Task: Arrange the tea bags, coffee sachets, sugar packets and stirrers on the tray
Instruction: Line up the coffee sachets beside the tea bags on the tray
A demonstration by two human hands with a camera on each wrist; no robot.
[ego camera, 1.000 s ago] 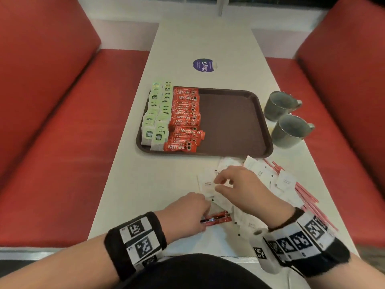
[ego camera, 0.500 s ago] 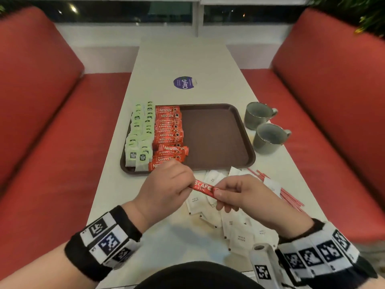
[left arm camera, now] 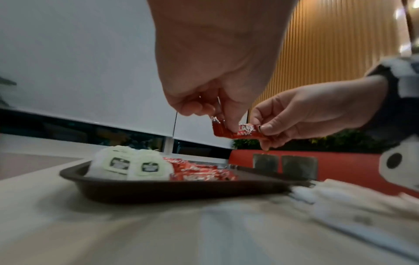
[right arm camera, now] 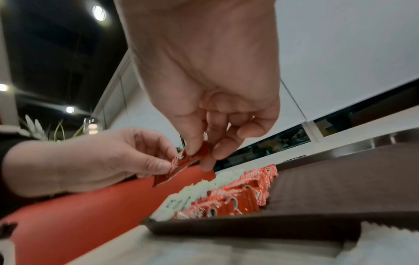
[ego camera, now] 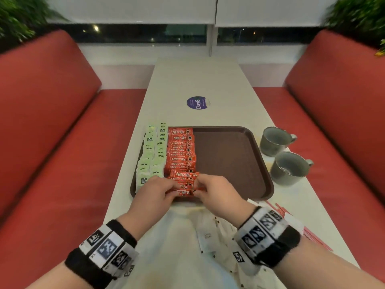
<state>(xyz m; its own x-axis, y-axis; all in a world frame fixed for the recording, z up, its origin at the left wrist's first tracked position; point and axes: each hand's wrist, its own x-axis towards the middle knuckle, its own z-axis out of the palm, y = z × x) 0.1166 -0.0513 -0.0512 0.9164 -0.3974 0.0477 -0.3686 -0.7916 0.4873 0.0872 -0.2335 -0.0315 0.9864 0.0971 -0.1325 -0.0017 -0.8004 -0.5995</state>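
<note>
booth table (ego camera: 200, 80), both hands (ego camera: 155, 193) pinching sachet (ego camera: 184, 192)

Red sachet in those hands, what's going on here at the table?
A person is stocking a brown tray. Both hands, left hand and right hand, pinch one red coffee sachet by its ends, just above the near end of the coffee sachet row. Green tea bags already fill the tray's left edge. White sugar packets and red stirrers still lie on the table; two grey mugs stand beside the tray.
</note>
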